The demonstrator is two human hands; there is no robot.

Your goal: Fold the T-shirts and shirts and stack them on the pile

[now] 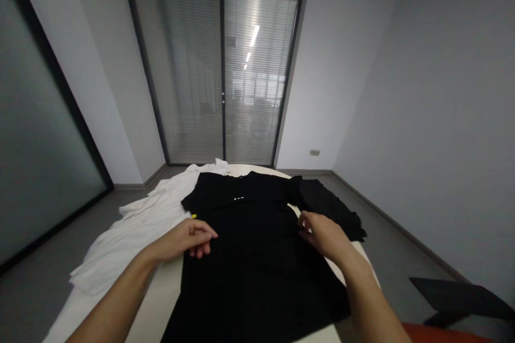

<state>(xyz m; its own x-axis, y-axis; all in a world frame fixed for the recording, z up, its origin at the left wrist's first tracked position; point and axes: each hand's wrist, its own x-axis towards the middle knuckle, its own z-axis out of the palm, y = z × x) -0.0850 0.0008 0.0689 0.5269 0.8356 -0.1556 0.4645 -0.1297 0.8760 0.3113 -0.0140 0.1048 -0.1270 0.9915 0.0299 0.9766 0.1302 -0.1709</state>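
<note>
A black T-shirt (253, 257) with a small white print on its chest lies spread out on a pale table (161, 295), its collar at the far side. Over the shirt's left edge is my left hand (195, 237), fingers loosely bent and apart, no cloth visible between them. My right hand (319, 230) is beside the shirt's right edge, thumb and forefinger apart, the other fingers partly hidden. Whether either hand touches the cloth is hard to tell. A small yellow item (193, 216) shows just beyond my left hand.
White garments (132, 236) are heaped along the table's left side. Dark folded clothing (328, 203) lies at the far right, close to the shirt's sleeve. A black chair part (458, 297) and something red (426, 332) stand at lower right. Beyond is a glass partition with blinds (193, 75).
</note>
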